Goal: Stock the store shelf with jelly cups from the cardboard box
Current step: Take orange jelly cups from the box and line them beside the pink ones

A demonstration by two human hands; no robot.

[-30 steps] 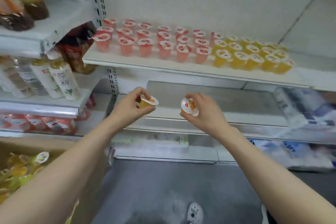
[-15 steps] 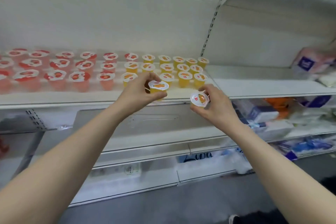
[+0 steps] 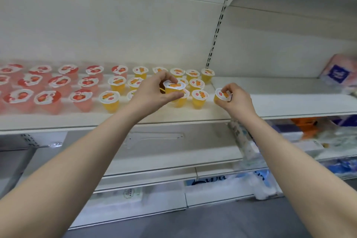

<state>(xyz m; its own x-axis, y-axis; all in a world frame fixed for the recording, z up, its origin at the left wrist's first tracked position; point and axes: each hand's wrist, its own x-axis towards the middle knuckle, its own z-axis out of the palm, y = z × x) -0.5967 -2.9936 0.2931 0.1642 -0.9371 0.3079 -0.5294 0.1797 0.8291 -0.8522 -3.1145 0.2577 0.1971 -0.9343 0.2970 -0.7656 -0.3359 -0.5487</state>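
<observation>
The left cup (image 3: 174, 86), an orange-yellow jelly cup with a white printed lid, is gripped round its rim by the left hand (image 3: 152, 92), thumb underneath and fingers curled over the far side, and it hangs above the front row of yellow cups (image 3: 200, 98) already standing in rows. The right cup (image 3: 221, 95), of the same kind, is held in the curled fingers of the right hand (image 3: 238, 101), tipped a little, just beside the last cup of that front row; whether its base touches the shelf (image 3: 280, 100) cannot be told. To the left of the yellow block stand the red cups (image 3: 48, 99), also in rows, and a tissue pack (image 3: 336, 73) lies well apart at the far right. The cardboard box is out of view. The step in hand looks like placing: both cups are at the shelf and neither is released. The next move probably calls for setting the right cup upright on the bare board to extend the front row, and finding a free spot for the left cup without knocking its neighbours.
</observation>
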